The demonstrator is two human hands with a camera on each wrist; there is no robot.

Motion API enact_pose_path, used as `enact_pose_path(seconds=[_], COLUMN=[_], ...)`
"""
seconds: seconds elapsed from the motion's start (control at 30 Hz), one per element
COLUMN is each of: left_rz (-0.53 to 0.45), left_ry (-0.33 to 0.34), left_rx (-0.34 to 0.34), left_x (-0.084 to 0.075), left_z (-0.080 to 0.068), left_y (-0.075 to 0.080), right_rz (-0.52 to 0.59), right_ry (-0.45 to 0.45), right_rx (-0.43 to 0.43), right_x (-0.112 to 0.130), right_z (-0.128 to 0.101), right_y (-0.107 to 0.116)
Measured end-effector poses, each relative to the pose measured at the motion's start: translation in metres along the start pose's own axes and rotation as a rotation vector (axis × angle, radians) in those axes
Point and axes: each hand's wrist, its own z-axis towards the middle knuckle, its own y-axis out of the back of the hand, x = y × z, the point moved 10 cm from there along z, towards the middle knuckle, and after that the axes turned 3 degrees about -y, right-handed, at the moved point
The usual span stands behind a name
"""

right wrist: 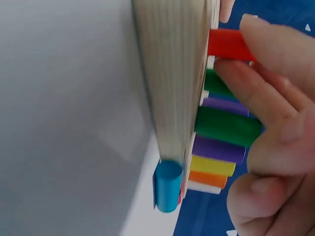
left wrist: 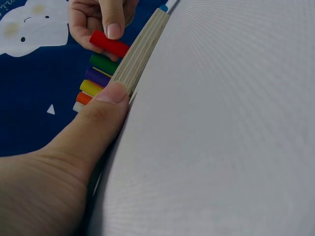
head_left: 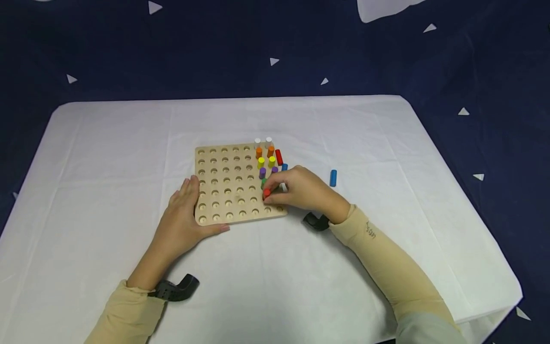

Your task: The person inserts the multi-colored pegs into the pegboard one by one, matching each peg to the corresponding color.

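Your right hand [head_left: 307,191] pinches a short red wooden peg [head_left: 267,193] between thumb and fingers [left wrist: 114,19], holding it at the right-hand part of the square pale wooden pegboard [head_left: 227,191]; whether its tip is already seated in a hole cannot be told. Your left hand [head_left: 185,217] lies flat at the board's near-left corner, fingers straight and together along the left edge, thumb pressed against the front edge [left wrist: 142,46].

The board sits mid-table on the white cloth-covered table [head_left: 107,167]. In its two right-hand columns stand pairs of upright pegs: white [head_left: 263,142], orange [head_left: 264,152], yellow [head_left: 266,161], purple [head_left: 262,172], with a green peg [head_left: 263,182] just behind the red one. A second red peg [head_left: 278,157] lies on its side at the board's right edge, a blue peg [head_left: 284,167] just beside it, and another blue peg [head_left: 333,177] lies well apart on the cloth to the right.

The red peg looks light, rigid and smooth-painted, so it is likely to roll if dropped and may slip under a loose pinch. Your best hold is probably around its upper half, leaving the lower end free. The board seems stiff plywood and light enough to slide on the cloth, which the flat left hand appears to guard against.
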Motion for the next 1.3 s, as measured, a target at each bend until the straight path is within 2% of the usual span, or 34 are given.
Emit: enact_pose_path(seconds=[0.3, 0.57, 0.7, 0.87, 0.93, 1.07, 1.23, 1.3], left_rz=[-0.003, -0.003, -0.001, -0.003, -0.003, -0.004, -0.007, -0.007], left_ry=[-0.001, 0.002, 0.000, -0.002, -0.002, 0.002, 0.008, 0.010], left_rx=[0.005, 0.008, 0.006, 0.003, 0.004, 0.009, 0.010, 0.009], left_x=[0.000, 0.000, 0.000, -0.001, -0.001, 0.000, 0.001, 0.001], left_z=[0.001, -0.001, -0.001, 0.000, 0.000, -0.001, -0.001, -0.002], left_y=[-0.001, -0.001, 0.000, 0.001, 0.001, 0.000, 0.001, 0.001], right_rz=[-0.066, -0.079, -0.065, 0.007, 0.015, 0.007, -0.065, -0.106], right_ry=[0.030, 0.049, 0.053, 0.065, 0.031, -0.102, -0.270, -0.311], right_rx=[0.011, 0.032, 0.013, -0.077, -0.126, -0.178, -0.144, -0.120], right_x=[0.002, 0.005, 0.008, 0.005, -0.005, -0.032, -0.063, -0.071], right_z=[-0.002, -0.005, -0.007, -0.009, -0.008, 0.000, 0.014, 0.020], right_y=[-0.005, -0.005, 0.005, 0.029, 0.039, 0.052, 0.052, 0.049])
